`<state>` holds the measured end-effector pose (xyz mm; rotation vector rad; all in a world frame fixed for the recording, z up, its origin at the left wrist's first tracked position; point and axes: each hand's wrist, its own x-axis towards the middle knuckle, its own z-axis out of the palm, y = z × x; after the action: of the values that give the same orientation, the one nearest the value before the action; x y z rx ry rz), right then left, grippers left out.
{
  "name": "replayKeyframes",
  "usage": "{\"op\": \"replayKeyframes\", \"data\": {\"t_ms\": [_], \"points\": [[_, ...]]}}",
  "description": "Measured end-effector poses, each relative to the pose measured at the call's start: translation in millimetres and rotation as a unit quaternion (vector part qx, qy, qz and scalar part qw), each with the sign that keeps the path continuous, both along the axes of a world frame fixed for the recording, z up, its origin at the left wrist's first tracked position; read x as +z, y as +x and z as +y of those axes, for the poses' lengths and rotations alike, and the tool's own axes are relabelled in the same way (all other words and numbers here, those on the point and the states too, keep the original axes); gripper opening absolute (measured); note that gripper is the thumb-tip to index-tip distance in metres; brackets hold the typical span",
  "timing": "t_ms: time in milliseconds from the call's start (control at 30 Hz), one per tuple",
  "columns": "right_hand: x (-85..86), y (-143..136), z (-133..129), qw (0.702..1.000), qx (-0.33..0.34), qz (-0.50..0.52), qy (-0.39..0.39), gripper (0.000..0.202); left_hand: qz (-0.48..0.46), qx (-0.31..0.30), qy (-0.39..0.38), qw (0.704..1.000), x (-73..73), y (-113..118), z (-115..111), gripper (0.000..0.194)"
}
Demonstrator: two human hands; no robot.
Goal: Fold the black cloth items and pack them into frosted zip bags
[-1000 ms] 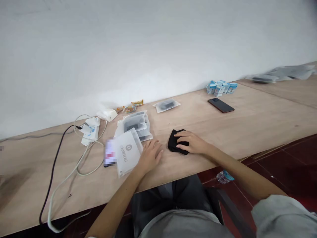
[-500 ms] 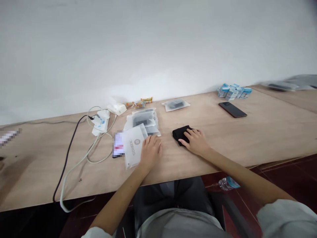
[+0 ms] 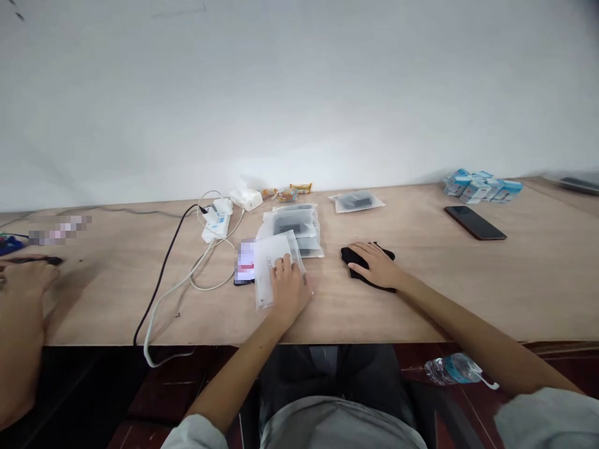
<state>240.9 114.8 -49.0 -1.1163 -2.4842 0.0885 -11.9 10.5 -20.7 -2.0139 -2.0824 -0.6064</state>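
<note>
My left hand [image 3: 289, 288] rests on a frosted zip bag [image 3: 269, 268] with printed letters, its fingers spread over the bag's right part. The bag partly covers a lit phone [image 3: 244, 262]. My right hand [image 3: 377, 265] lies with fingers extended on a folded black cloth [image 3: 384, 285], which spreads out beneath the palm. Behind my left hand is a pile of frosted bags [image 3: 294, 221] with dark items inside.
Another frosted bag [image 3: 358, 201] lies near the wall. Right of it are small blue-white boxes [image 3: 482, 187] and a dark phone [image 3: 475, 222]. Cables run from a power strip [image 3: 216, 227]. Another person's hand [image 3: 25, 280] is at the far left.
The view has shifted left. My left hand has moved further onto the printed bag. The black cloth is spread wider under my right hand. Another person's hand has come into view.
</note>
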Motion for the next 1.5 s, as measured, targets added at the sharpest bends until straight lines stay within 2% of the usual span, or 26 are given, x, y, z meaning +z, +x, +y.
{"op": "replayKeyframes", "data": {"t_ms": [100, 233, 400, 500, 600, 667, 800, 900, 1033, 1133, 1200, 1300, 1433, 1500], "points": [[2.7, 1, -1, 1.0, -0.018, -0.006, 0.009, 0.053, 0.008, 0.002, -0.01, 1.0, 4.7, 1, 0, 0.017], [3.5, 13, -2, 0.996, -0.087, -0.021, 0.009, 0.053, 0.025, -0.019, 0.004, 0.999, 19.6, 9, -5, 0.017], [3.8, 50, -8, 0.981, -0.192, -0.03, 0.002, 0.052, 0.05, -0.111, 0.054, 0.991, 41.5, 32, -4, 0.018], [13.9, 67, -19, 0.972, -0.228, 0.011, 0.046, 0.049, 0.093, -0.168, 0.084, 0.978, 46.2, 45, 8, 0.018], [31.5, 68, -40, 0.963, -0.205, 0.102, 0.145, 0.036, 0.126, -0.2, 0.115, 0.965, 44.8, 57, 26, 0.017], [43.3, 59, -56, 0.96, -0.153, 0.145, 0.184, 0.027, 0.136, -0.214, 0.135, 0.958, 42.9, 63, 36, 0.015], [57.6, 33, -77, 0.976, -0.02, 0.14, 0.166, 0.021, 0.124, -0.237, 0.156, 0.951, 42.0, 70, 47, 0.012], [61.4, 16, -75, 0.988, 0.024, 0.107, 0.111, 0.032, 0.086, -0.248, 0.16, 0.951, 44.4, 72, 48, 0.012], [62.6, -4, -57, 0.998, 0.019, 0.064, -0.003, 0.044, 0.006, -0.241, 0.154, 0.958, 45.8, 69, 48, 0.013], [61.4, -16, -38, 0.998, -0.038, 0.01, -0.052, 0.035, -0.011, -0.233, 0.148, 0.961, 42.6, 62, 50, 0.011], [59.4, -20, -27, 0.994, -0.081, -0.024, -0.067, 0.034, 0.014, -0.223, 0.15, 0.963, 38.9, 56, 53, 0.011], [54.7, -18, -14, 0.989, -0.11, -0.052, -0.081, 0.052, 0.084, -0.213, 0.151, 0.962, 33.2, 45, 57, 0.012], [49.6, -9, -7, 0.987, -0.112, -0.073, -0.094, 0.053, 0.165, -0.257, 0.111, 0.946, 29.9, 38, 62, 0.011], [51.2, -3, -10, 0.99, -0.082, -0.06, -0.096, 0.05, 0.181, -0.266, 0.1, 0.941, 30.5, 41, 64, 0.011]]}}
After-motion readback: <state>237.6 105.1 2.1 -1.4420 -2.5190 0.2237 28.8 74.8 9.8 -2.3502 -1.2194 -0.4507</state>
